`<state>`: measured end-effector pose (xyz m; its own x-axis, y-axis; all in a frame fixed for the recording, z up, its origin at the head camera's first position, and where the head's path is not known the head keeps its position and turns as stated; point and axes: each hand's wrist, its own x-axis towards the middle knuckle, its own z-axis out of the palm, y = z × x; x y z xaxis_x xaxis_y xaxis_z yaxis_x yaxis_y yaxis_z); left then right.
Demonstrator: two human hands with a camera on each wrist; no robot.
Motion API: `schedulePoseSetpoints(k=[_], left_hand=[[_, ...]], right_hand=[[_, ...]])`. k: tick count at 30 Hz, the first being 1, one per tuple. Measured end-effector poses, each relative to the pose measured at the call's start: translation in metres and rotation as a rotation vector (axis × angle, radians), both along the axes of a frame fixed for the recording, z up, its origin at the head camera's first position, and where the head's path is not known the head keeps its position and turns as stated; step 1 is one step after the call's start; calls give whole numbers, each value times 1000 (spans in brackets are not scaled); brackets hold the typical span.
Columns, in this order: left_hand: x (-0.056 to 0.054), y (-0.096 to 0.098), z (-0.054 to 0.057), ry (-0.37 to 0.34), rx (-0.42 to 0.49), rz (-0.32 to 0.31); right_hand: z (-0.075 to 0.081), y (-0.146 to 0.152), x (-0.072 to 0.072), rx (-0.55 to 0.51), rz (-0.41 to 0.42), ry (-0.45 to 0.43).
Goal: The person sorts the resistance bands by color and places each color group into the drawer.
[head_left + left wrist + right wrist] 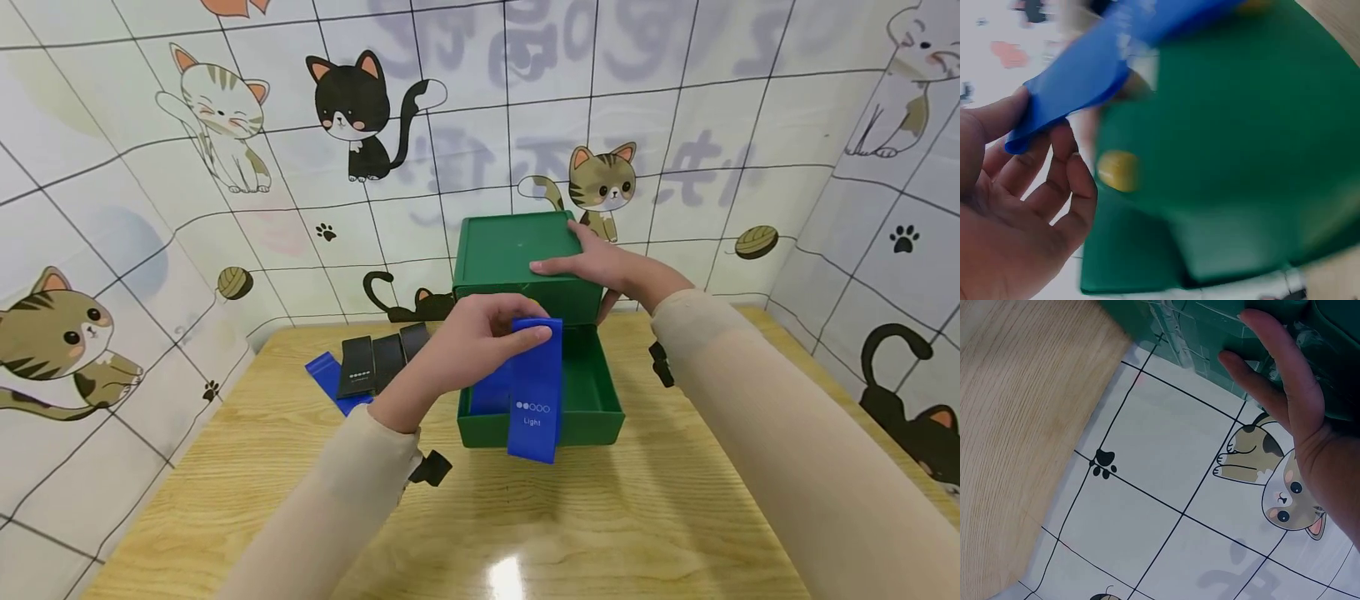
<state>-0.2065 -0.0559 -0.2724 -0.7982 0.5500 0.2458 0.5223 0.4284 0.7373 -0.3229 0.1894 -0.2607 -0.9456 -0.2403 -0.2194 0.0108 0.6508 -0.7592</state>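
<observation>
From my station I see one left hand (477, 343) clamping a single blue strip (534, 387) marked "Light" between thumb and fingers, in front of one open green box (487, 432). The one right hand (603, 265) has its fingers spread apart against the box's single raised lid (517, 250). More blue material (491, 393) shows inside; I cannot tell its count. Left of the box, three black pieces (389, 360) lie by another blue strip (327, 378) on the desk (480, 517).
</observation>
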Motion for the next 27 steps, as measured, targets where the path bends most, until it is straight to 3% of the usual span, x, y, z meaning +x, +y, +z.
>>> schedulePoseSetpoints(k=[4, 7, 13, 16, 21, 27], left_hand=[[-15, 0, -19, 40, -89, 63], [-22, 0, -27, 81, -79, 95], [-31, 4, -40, 301, -67, 180], [-33, 5, -44, 375, -44, 198], [-33, 7, -51, 385, -5, 187], [-33, 8, -57, 388, -41, 217]], right_hand=[[0, 0, 0, 4, -3, -5], [0, -1, -1, 0, -7, -6], [0, -1, 0, -7, -6, -10], [-1, 0, 0, -3, -7, -9], [-1, -1, -1, -5, -5, -11], [2, 0, 0, -6, -1, -9]])
